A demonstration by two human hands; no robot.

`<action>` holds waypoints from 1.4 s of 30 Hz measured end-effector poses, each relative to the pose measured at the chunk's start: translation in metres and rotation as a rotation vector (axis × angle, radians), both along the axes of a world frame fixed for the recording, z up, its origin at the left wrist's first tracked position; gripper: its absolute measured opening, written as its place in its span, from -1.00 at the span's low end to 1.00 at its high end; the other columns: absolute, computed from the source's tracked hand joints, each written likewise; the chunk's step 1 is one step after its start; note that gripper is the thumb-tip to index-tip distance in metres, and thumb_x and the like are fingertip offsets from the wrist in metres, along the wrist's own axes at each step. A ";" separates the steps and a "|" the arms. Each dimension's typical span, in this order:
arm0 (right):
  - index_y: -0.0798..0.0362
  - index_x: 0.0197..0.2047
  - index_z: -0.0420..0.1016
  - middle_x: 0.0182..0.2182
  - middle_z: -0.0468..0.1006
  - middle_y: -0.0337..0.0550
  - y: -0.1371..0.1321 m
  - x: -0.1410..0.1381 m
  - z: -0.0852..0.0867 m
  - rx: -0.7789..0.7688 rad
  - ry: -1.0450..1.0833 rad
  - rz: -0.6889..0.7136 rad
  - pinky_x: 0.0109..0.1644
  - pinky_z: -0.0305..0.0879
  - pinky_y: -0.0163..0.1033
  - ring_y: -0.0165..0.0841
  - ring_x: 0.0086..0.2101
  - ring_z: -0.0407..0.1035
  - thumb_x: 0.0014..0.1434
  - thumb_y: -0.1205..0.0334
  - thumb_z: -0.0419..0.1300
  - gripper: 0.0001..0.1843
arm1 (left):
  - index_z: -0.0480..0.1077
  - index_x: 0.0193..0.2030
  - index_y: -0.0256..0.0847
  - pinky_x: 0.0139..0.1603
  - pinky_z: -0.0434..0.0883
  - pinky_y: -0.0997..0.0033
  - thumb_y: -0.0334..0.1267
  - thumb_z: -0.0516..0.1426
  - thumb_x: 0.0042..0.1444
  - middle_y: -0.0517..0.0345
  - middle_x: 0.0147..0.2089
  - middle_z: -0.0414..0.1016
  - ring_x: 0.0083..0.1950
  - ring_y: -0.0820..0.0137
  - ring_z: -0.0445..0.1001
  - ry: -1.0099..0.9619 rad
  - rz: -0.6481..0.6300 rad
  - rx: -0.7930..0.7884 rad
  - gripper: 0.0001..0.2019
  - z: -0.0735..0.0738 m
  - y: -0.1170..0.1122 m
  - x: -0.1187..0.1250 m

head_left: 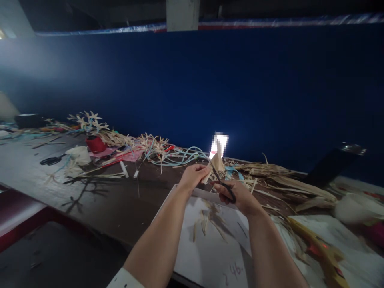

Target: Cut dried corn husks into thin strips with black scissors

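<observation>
My left hand (194,177) pinches a pale piece of dried husk (218,163) between thumb and fingers. Black-handled scissors (230,193) are gripped in my right hand (240,198), their blades up against the husk piece. I cannot tell whether the blades are apart or closed. Below both hands lies a white box lid or tray (192,260) with handwritten marks, and thin husk scraps (207,226) are scattered on it. Just behind my hands, a bright pixelated patch covers whatever is there.
Long dried husks (300,186) lie at the right. Blue cords (180,160) and husk flowers (153,142) run along the back. Further left are a red thread spool (96,144), a white glue stick (124,169) and other black scissors (51,160). A blue partition (150,88) stands behind the table.
</observation>
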State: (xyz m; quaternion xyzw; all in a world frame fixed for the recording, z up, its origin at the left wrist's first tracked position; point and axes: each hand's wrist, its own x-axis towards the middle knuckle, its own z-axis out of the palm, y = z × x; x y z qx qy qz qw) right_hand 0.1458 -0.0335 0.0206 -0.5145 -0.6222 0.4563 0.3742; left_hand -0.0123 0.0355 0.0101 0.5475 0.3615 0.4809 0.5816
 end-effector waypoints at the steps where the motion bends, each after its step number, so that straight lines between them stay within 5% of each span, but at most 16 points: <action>1: 0.18 -0.24 0.52 -0.69 0.34 -0.24 0.000 0.000 0.000 0.002 0.000 0.000 -0.61 -0.03 -0.37 -0.50 -0.66 0.15 0.01 -0.08 0.17 -0.54 | 0.42 -0.39 -0.31 -0.57 0.15 0.56 -0.04 0.21 -0.18 0.19 -0.55 0.37 -0.60 0.58 0.23 -0.007 -0.006 0.001 -0.67 0.000 0.000 0.000; 22: 0.13 -0.41 0.44 -0.66 0.38 -0.21 0.001 -0.003 0.000 -0.032 0.125 -0.110 -0.61 -0.05 -0.36 -0.49 -0.65 0.16 -0.02 -0.13 0.16 -0.57 | 0.43 -0.36 -0.32 -0.52 0.18 0.59 -0.18 0.22 -0.18 0.15 -0.49 0.36 -0.54 0.60 0.24 -0.047 -0.208 -0.093 -0.74 0.008 -0.008 -0.007; 30: 0.13 -0.25 0.42 -0.48 0.52 -0.09 -0.002 -0.011 0.001 -0.097 0.201 -0.054 -0.59 -0.06 -0.39 -0.44 -0.53 0.30 -0.01 -0.13 0.16 -0.54 | 0.40 -0.41 -0.30 -0.52 0.28 0.59 -0.18 0.24 -0.20 0.20 -0.52 0.38 -0.53 0.57 0.32 -0.109 0.092 -0.063 -0.76 0.004 0.000 -0.003; 42: 0.10 -0.26 0.44 -0.48 0.52 -0.13 -0.003 -0.029 -0.001 -0.061 0.124 0.035 -0.56 0.02 -0.37 -0.41 -0.51 0.33 0.02 -0.12 0.13 -0.57 | 0.29 -0.44 -0.28 -0.42 0.41 0.48 -0.28 0.20 -0.17 0.20 -0.53 0.43 -0.48 0.48 0.45 -0.267 0.291 -0.133 -0.82 0.010 0.003 0.002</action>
